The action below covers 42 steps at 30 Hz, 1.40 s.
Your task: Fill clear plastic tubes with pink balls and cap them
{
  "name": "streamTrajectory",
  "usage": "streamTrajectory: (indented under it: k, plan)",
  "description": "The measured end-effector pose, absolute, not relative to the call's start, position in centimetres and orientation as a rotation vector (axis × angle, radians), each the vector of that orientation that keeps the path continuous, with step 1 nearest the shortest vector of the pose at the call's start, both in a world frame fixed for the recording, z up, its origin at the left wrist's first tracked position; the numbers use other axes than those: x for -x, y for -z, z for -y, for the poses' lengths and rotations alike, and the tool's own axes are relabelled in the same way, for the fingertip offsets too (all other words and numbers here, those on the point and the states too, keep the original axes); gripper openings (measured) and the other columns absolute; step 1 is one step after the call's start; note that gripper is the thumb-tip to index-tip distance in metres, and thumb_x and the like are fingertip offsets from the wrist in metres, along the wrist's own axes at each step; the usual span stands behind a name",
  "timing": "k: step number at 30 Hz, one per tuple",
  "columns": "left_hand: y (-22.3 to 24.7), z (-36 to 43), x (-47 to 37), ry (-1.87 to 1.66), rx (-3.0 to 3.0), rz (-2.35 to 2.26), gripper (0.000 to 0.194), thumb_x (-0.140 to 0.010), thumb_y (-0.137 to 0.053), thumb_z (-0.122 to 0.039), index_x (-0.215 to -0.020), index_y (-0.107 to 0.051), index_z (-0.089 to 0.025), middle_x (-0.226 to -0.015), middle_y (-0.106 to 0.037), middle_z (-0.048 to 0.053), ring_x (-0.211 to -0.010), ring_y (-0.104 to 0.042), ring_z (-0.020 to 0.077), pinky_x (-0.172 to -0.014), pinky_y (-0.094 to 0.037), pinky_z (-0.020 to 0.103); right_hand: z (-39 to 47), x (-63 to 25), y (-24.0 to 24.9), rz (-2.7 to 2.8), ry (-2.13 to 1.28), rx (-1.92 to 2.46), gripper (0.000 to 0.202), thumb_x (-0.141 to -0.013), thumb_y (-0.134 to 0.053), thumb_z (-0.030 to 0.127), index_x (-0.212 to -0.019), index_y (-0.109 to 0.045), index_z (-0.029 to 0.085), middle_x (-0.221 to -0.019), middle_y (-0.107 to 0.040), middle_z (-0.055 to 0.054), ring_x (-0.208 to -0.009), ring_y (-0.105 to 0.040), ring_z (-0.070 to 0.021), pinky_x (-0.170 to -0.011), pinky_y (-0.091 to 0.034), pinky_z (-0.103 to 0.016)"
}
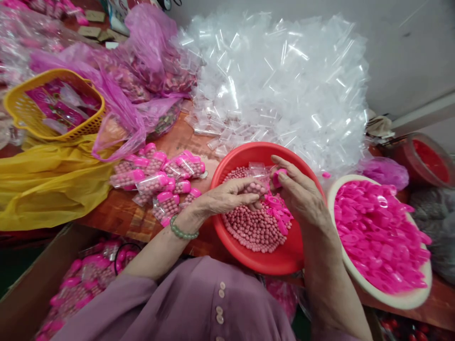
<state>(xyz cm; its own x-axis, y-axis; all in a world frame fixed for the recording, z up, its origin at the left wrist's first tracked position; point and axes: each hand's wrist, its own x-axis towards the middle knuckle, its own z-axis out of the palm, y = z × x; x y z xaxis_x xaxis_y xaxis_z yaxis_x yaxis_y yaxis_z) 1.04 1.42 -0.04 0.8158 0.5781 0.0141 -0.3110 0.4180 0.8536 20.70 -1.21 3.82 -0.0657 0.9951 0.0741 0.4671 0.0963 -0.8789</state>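
Observation:
My left hand and my right hand meet over a red bowl of small pink balls. The left hand pinches a small clear plastic bag with pink balls in it. Between the fingertips of the right hand sits a bright pink plastic piece, touching the bag's top. More pink pieces lie in the bowl under my hands. A green bead bracelet is on my left wrist.
A white bowl full of pink pieces stands at right. Filled bags with pink tops are piled left of the red bowl. A heap of empty clear bags lies behind. A yellow basket, pink and yellow plastic bags, and a box of filled bags are at left.

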Motion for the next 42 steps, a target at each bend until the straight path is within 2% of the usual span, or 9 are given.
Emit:
streamTrajectory:
  k: [2, 5, 10, 15, 21, 29, 35, 38, 42]
  plan:
    - [0.2, -1.5, -1.2, -0.602, -0.975, -0.311, 0.030, -0.085, -0.069, -0.036, -0.103, -0.063, -0.013, -0.089, -0.060, 0.004, -0.084, -0.061, 0.0130, -0.078, -0.051, 0.027, 1.3, -20.1, -4.1, 1.533, -0.957, 1.431, 0.045, -0.093, -0.056, 0.042, -0.134, -0.055, 0.025, -0.087, -0.065, 0.000, -0.074, -0.064, -0.0122, -0.070, -0.056, -0.027]
    - [0.3, -1.6, -1.3, -0.604, -0.989, -0.294, 0.030, -0.084, -0.070, -0.038, -0.100, -0.064, -0.013, -0.086, -0.059, 0.003, -0.080, -0.060, 0.0117, -0.076, -0.050, 0.026, 1.4, -18.9, -4.6, 1.461, -0.832, 1.354, 0.039, -0.085, -0.068, 0.038, -0.121, -0.061, 0.026, -0.093, -0.069, 0.000, -0.082, -0.067, -0.0132, -0.078, -0.057, -0.028]
    - [0.3, -1.6, -1.2, -0.611, -0.986, -0.272, 0.034, -0.085, -0.069, -0.044, -0.101, -0.063, -0.014, -0.084, -0.057, 0.003, -0.079, -0.060, 0.0124, -0.075, -0.049, 0.027, 1.8, -17.5, -4.7, 1.470, -0.646, 1.325, 0.023, -0.080, -0.076, 0.032, -0.099, -0.066, 0.023, -0.094, -0.072, -0.002, -0.085, -0.070, -0.0161, -0.082, -0.059, -0.032]
    - [0.2, -1.4, -1.2, -0.627, -0.996, -0.314, 0.040, -0.083, -0.069, -0.050, -0.097, -0.059, -0.014, -0.083, -0.058, 0.002, -0.077, -0.058, 0.0120, -0.072, -0.047, 0.026, 2.3, -16.9, -4.5, 1.596, -0.440, 1.378, 0.018, -0.080, -0.076, 0.027, -0.098, -0.072, 0.023, -0.092, -0.074, -0.003, -0.086, -0.070, -0.0165, -0.083, -0.058, -0.032]
    - [0.3, -1.2, -1.5, -0.626, -1.096, -0.371, 0.036, -0.083, -0.069, -0.047, -0.088, -0.055, -0.015, -0.077, -0.053, -0.001, -0.071, -0.051, 0.0105, -0.069, -0.046, 0.027, 2.1, -16.8, -3.6, 1.525, -0.596, 1.352, 0.017, -0.080, -0.076, 0.027, -0.096, -0.073, 0.022, -0.090, -0.074, -0.002, -0.082, -0.070, -0.0156, -0.079, -0.057, -0.032]
    - [0.1, -1.3, -1.5, -0.625, -1.108, -0.380, 0.036, -0.088, -0.061, -0.049, -0.088, -0.049, -0.014, -0.077, -0.051, 0.000, -0.070, -0.050, 0.0105, -0.068, -0.043, 0.027, 2.0, -17.1, -3.2, 1.495, -0.624, 1.352, 0.015, -0.081, -0.075, 0.027, -0.093, -0.072, 0.020, -0.085, -0.073, 0.000, -0.078, -0.069, -0.0141, -0.077, -0.056, -0.030]
    - [0.4, -1.3, -1.7, -0.624, -1.108, -0.367, 0.040, -0.085, -0.064, -0.052, -0.094, -0.051, -0.015, -0.075, -0.049, -0.002, -0.067, -0.049, 0.0105, -0.065, -0.044, 0.028, 2.1, -17.7, -3.7, 1.757, -0.453, 1.329, 0.008, -0.089, -0.066, 0.022, -0.096, -0.070, 0.024, -0.085, -0.074, 0.002, -0.076, -0.069, -0.0125, -0.072, -0.055, -0.026]
    - [0.5, -1.3, -1.7, -0.618, -1.097, -0.403, 0.040, -0.084, -0.064, -0.052, -0.092, -0.050, -0.016, -0.077, -0.051, -0.001, -0.068, -0.051, 0.0111, -0.066, -0.044, 0.028, 2.1, -18.2, -3.6, 1.965, -0.325, 1.270, 0.018, -0.089, -0.065, 0.024, -0.107, -0.065, 0.024, -0.094, -0.073, -0.001, -0.082, -0.070, -0.0151, -0.075, -0.056, -0.028]
    - [0.3, -1.3, -1.5, -0.617, -1.058, -0.425, 0.042, -0.084, -0.063, -0.055, -0.086, -0.050, -0.015, -0.075, -0.050, -0.002, -0.063, -0.044, 0.0078, -0.058, -0.036, 0.024, 2.1, -18.4, -3.0, 2.209, -0.124, 1.217, 0.060, -0.079, -0.075, 0.040, -0.129, -0.049, 0.018, -0.112, -0.067, -0.012, -0.101, -0.066, -0.0261, -0.083, -0.056, -0.040]
